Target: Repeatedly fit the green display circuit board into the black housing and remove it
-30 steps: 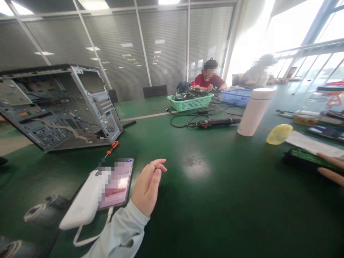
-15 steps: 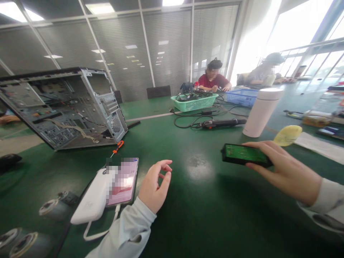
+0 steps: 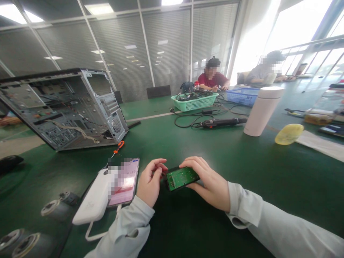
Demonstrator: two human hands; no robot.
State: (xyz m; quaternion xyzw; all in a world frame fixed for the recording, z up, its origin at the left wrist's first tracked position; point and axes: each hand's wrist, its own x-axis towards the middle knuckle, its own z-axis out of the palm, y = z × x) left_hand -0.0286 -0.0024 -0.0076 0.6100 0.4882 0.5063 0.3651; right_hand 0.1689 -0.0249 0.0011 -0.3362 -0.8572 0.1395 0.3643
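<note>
My right hand (image 3: 211,181) grips a green circuit board in a black frame (image 3: 182,178) by its right end, fingers over the far edge and thumb below. The board's green face is turned up toward me, just above the green table. At its left end is my left hand (image 3: 151,181), fingers loosely curved and thumb apart from the index finger. Nothing shows between those fingers; whether the fingertips touch the frame I cannot tell. Left of that hand lie a phone (image 3: 125,184) and a white power bank (image 3: 92,200) with a white cable.
An opened computer case (image 3: 67,107) stands at left, an orange-handled screwdriver (image 3: 118,146) beside it. Metal cylinders (image 3: 55,211) sit lower left. Farther back are a black corded power tool (image 3: 223,123), a green basket (image 3: 195,103), a pink bottle (image 3: 262,113), a yellow object (image 3: 288,134) and two people.
My right hand has carried the circuit board leftward and nearer, from beside the bottle to my left hand. My left hand has shifted slightly left, its fingers curling a little more.
</note>
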